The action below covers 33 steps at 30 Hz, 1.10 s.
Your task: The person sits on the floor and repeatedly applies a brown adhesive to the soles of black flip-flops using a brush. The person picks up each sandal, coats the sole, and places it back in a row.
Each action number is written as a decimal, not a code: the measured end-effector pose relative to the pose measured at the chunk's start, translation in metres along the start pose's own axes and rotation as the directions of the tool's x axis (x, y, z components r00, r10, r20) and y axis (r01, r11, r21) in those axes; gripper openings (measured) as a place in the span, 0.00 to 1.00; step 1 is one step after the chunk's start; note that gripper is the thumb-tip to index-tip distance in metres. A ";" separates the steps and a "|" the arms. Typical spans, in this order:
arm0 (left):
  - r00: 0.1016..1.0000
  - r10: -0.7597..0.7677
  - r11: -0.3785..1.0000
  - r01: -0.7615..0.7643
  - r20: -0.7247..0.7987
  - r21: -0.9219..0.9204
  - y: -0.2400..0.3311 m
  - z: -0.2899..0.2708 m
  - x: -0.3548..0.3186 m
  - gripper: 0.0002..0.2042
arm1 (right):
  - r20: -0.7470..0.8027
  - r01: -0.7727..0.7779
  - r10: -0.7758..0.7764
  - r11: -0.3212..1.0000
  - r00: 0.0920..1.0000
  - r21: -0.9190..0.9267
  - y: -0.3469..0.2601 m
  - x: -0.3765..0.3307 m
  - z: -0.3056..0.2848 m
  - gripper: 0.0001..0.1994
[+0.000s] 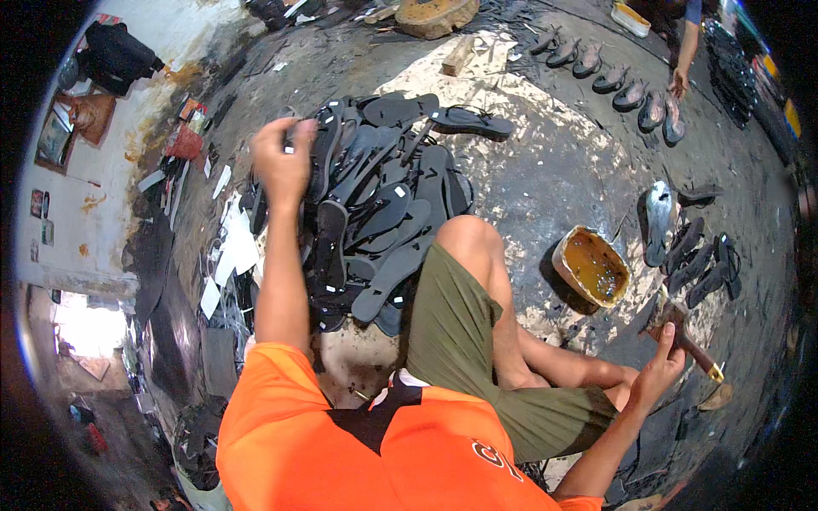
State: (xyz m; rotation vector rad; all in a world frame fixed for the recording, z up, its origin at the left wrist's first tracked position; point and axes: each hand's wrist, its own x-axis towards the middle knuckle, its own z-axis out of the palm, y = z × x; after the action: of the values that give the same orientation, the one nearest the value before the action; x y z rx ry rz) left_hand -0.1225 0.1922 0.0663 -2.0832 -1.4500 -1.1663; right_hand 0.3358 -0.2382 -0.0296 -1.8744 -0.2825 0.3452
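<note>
My left hand is raised over the left side of a pile of black sandals, slightly blurred. Its fingers are curved, the thumb apart from them, and nothing shows between them. A dark sandal lies just beside the thumb. To the right, my right hand is closed round what looks like a brush, with a brown handle and a golden band. Just beyond that hand, a tub of amber-brown, glue-like liquid stands on the stained floor.
Several sandals lie right of the tub. At the far right, another person's hand reaches to a row of sandals on lasts. A round wooden block stands at the back. White scraps litter the left. My bent leg borders the pile.
</note>
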 end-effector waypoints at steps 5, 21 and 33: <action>0.795 -0.487 0.844 0.323 0.360 0.428 -0.202 -0.008 -0.009 0.43 | 0.288 0.044 -0.026 0.997 0.957 -0.057 -0.015 0.016 0.056 0.21; 0.702 -0.060 0.796 0.463 0.710 -0.391 0.124 -0.064 -0.143 0.12 | 0.198 0.486 -0.453 0.858 0.869 -0.169 0.053 0.065 0.100 0.14; 0.589 0.175 0.299 0.731 0.789 -0.613 0.197 -0.060 -0.117 0.37 | -0.168 0.265 -0.212 0.866 0.963 0.423 -0.073 0.008 0.014 0.16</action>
State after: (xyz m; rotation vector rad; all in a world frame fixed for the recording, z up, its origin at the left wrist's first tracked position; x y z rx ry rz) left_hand 0.0116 -0.0017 0.0440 -3.6098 -1.8453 -1.6477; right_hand 0.3364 -0.2002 0.0346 -1.3829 -0.3233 0.1139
